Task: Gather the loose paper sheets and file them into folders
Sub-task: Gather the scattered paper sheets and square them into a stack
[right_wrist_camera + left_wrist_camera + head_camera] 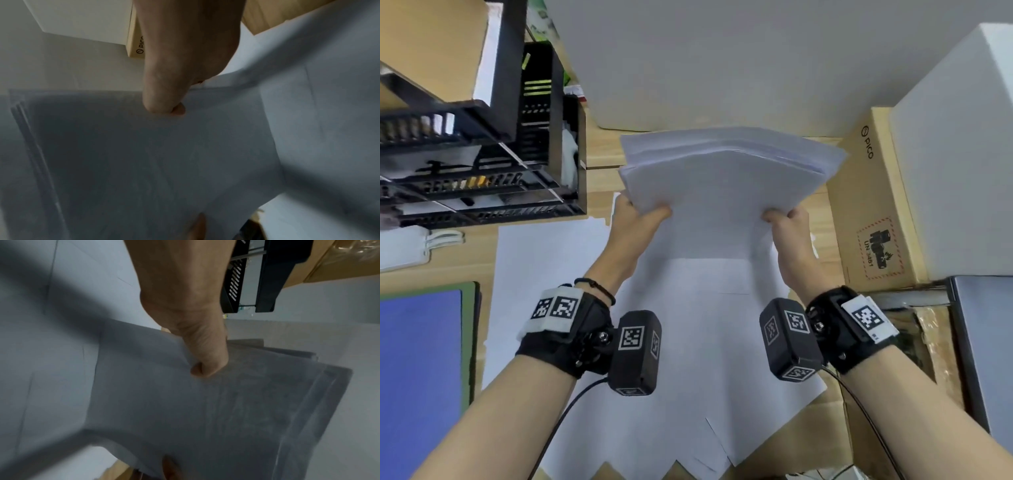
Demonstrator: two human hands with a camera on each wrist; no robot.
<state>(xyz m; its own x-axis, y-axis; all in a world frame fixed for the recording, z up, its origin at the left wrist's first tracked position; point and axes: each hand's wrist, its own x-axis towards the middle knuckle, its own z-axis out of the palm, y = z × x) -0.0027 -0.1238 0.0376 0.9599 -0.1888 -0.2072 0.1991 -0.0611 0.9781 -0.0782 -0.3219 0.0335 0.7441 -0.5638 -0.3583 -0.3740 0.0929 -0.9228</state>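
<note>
On the wooden desk [599,178] before us, we see the largest thing first: a white panel [722,61] standing at the far edge, with a white box [955,171] to its right. Loose white sheets [688,359] lie spread over the middle of the desk, overlapping each other at uneven angles. At the far left stands a black stacked letter tray [482,164] with papers in its tiers. A blue folder [421,377] with a green border lies flat at the near left. Between the white box and the sheets lies a tan cardboard box [873,205] printed with "PICO".

Above the spread sheets we hold a thick stack of white paper [726,178], raised off the desk, its far end fanned slightly so separate edges show. Our left hand [635,226] grips the stack's near left side, thumb [207,360] pressed on the top sheet and fingers beneath. Our right hand [792,240] grips the near right side the same way, thumb [162,97] on top. Both hands are clamped on the stack, well apart from each other. Each wrist carries a black strap with a camera and square coded markers.
</note>
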